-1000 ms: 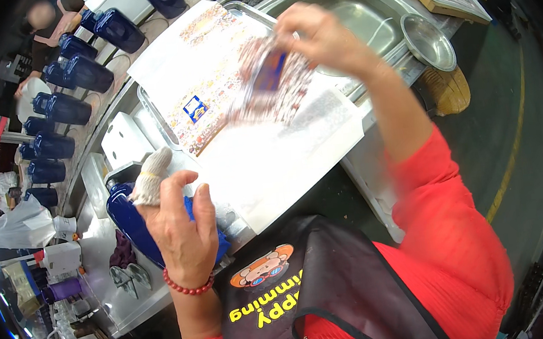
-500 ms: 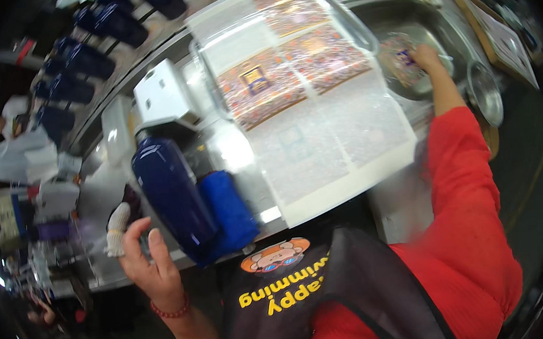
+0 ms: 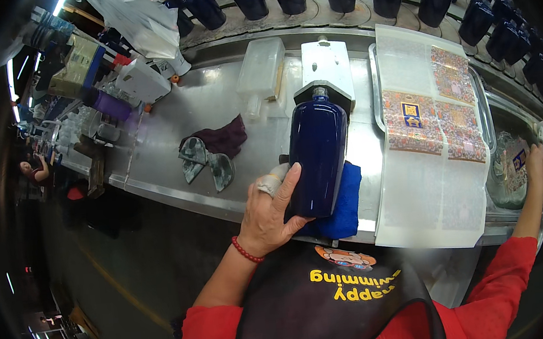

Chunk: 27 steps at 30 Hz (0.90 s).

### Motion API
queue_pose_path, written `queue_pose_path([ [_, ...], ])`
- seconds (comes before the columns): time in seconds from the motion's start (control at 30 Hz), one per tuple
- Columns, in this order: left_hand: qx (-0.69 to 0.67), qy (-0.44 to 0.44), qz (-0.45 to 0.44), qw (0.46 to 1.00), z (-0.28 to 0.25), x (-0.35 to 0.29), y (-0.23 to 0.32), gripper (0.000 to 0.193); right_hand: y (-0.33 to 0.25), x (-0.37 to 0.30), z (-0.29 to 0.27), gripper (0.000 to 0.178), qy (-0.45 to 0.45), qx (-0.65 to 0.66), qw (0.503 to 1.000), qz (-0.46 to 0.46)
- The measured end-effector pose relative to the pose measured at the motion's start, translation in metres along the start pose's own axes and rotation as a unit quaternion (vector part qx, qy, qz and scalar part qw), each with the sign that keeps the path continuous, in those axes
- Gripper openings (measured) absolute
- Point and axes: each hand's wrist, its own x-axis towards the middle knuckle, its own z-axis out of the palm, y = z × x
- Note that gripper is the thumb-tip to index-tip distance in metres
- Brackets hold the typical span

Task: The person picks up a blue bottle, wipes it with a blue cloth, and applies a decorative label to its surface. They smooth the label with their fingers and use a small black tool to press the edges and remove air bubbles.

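Meanwhile, at a metal surface (image 3: 170, 140), we see two hands at work well apart. The left hand (image 3: 266, 217) is spread beside a dark blue bottle (image 3: 319, 152), thumb and finger parted against its base end and left side, a pale knit cover (image 3: 271, 181) near the fingertips. The bottle lies with its neck pointing away, set in the dark notch of a white stand (image 3: 325, 63), its lower part over a blue cloth (image 3: 348, 208). At far right, the right hand (image 3: 535, 162) reaches the edge of a patterned sheet (image 3: 513, 169) in the sink (image 3: 509, 122); whether it pinches that edge or merely touches it, we cannot tell. For this step, we would judge it best to wet the sheet evenly, handle it by the margin only and lift it without folds, since thin film probably creases or tears easily. We would also steady the bottle lightly so it cannot roll, and avoid dripping on the printed paper (image 3: 417, 188) between the hands.
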Motion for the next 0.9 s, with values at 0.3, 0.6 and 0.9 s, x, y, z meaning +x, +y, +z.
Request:
queue_pose_path([
  [0.3, -0.03, 0.044, 0.063, 0.997, -0.003, 0.002, -0.014, 0.089, -0.019, 0.05, -0.12, 0.022, 0.16, 0.032, 0.966, -0.203],
  [0.6, -0.143, 0.07, 0.036, 0.987, -0.006, 0.004, -0.021, 0.084, -0.132, -0.047, -0.287, 0.019, 0.205, 0.209, 0.896, -0.332],
  [0.9, -0.044, 0.071, 0.061, 0.995, 0.015, -0.011, -0.021, 0.086, -0.204, -0.16, -0.384, 0.017, 0.235, 0.309, 0.778, -0.494],
])
